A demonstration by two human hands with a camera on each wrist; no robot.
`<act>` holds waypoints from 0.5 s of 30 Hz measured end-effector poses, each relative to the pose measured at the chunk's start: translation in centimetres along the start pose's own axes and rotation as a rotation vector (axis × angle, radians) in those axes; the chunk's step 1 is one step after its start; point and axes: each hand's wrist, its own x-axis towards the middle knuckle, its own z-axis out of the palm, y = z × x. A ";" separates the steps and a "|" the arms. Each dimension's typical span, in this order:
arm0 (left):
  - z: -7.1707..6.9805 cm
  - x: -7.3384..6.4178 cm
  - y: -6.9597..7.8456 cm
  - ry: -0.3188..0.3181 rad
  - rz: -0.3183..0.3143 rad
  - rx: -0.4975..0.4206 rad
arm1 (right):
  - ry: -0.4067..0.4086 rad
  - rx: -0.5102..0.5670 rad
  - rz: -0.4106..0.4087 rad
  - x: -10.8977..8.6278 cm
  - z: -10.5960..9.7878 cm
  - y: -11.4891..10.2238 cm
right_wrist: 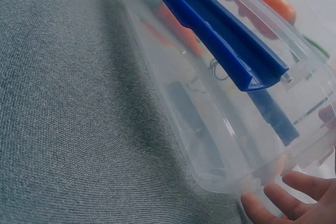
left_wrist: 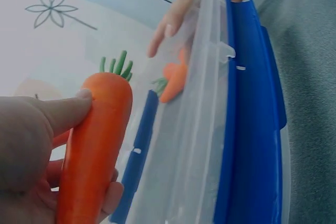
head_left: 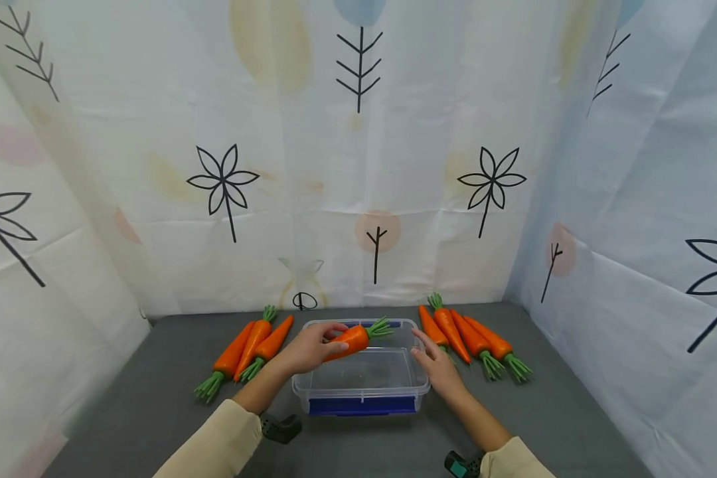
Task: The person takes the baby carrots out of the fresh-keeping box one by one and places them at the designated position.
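My left hand (head_left: 307, 348) grips an orange carrot (head_left: 352, 340) above a clear plastic box (head_left: 363, 392) with blue clips. The carrot's green top points right; in the left wrist view the thumb lies along one side of the carrot (left_wrist: 100, 135) and fingers curl behind it. At the box's right end is my right hand (head_left: 439, 372), its fingers extended. Its fingers (right_wrist: 283, 200) are against or very near the end wall in the right wrist view; firm contact cannot be made out. Through the clear walls, no carrot is seen lying inside.
Three carrots (head_left: 234, 350) lie on the grey tabletop (head_left: 155, 398) left of the box. Several more carrots (head_left: 477, 337) lie to its right, close behind my right hand. A patterned white curtain (head_left: 334, 252) encloses the back and sides.
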 end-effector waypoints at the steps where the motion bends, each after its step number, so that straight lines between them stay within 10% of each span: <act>1: -0.2 -0.1 -0.1 0.018 -0.002 -0.010 | -0.004 0.001 -0.002 0.0 0.0 0.1; 15: -2.7 -1.4 -2.7 0.340 -0.047 -0.149 | 0.030 -0.026 -0.010 -0.2 0.1 0.1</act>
